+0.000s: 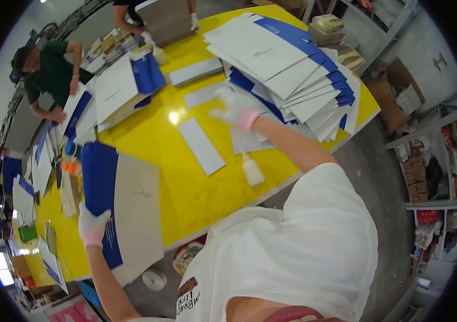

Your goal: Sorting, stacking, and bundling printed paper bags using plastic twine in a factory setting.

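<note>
My left hand, in a white glove with a pink cuff, grips the left side of a blue-and-white flat paper bag at the table's near left edge. Its thumb lies over the blue panel, and the other fingers are partly hidden. My right hand, gloved alike, is stretched over the table, somewhat blurred, with fingers apart and nothing visible in them. Beneath and beside it lie white card strips. Just beyond is a fanned stack of blue-and-white paper bags. A white squeeze bottle is nearer to me.
The yellow table also bears a pile of bags and a long white block. A co-worker in a dark green shirt handles bags at far left; another person works at the back. Shelves line the right.
</note>
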Demonstrator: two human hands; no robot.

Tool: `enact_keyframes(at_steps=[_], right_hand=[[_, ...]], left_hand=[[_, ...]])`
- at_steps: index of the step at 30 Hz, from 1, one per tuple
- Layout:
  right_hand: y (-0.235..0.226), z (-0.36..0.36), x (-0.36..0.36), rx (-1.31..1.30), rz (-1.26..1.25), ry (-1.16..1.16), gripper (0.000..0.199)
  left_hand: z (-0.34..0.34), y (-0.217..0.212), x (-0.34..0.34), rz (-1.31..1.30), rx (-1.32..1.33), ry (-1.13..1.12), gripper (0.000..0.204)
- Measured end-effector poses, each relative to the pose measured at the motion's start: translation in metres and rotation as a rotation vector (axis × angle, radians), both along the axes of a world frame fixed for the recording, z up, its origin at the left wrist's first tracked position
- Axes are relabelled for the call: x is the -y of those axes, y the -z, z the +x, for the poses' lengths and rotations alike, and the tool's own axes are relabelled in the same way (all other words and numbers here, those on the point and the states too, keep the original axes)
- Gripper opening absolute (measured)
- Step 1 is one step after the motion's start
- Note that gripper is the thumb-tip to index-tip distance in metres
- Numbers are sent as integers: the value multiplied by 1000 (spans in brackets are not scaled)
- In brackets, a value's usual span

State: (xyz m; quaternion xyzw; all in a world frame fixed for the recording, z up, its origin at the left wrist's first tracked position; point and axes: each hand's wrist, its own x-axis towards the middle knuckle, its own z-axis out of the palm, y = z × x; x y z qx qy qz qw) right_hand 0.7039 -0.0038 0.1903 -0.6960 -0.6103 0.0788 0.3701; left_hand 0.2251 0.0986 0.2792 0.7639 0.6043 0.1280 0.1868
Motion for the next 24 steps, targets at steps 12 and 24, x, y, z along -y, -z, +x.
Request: enact_keyframes(at_steps=[12,24], right_hand=[[-38,378,-3,351,-580,742,81],[-15,492,-54,321,-1107,708,126]], left_hand=[[14,-5,13,114,-126,-262,56],[29,-8,15,16,-81,-438,42]])
